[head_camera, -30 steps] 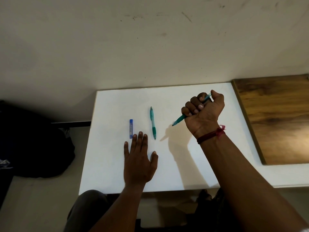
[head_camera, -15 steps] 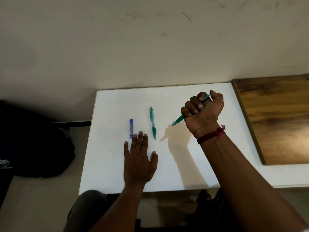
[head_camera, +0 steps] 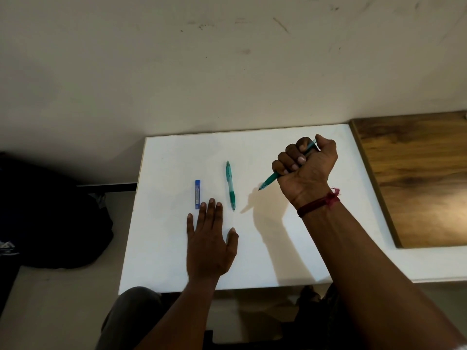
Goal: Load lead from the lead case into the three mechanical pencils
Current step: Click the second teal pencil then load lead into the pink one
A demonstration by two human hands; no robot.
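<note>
Both hands are over the white rectangular table [head_camera: 252, 261]: the right hand [head_camera: 307, 168] is closed in a fist around a teal plastic mechanical pencil [head_camera: 267, 181], tip down-left; the left hand [head_camera: 209, 246] lies flat, fingers spread, just beside the blue slim lead case [head_camera: 197, 194]. A second teal pencil [head_camera: 230, 185] lies between. I judge the thin lead may snap in such a fist grip
</note>
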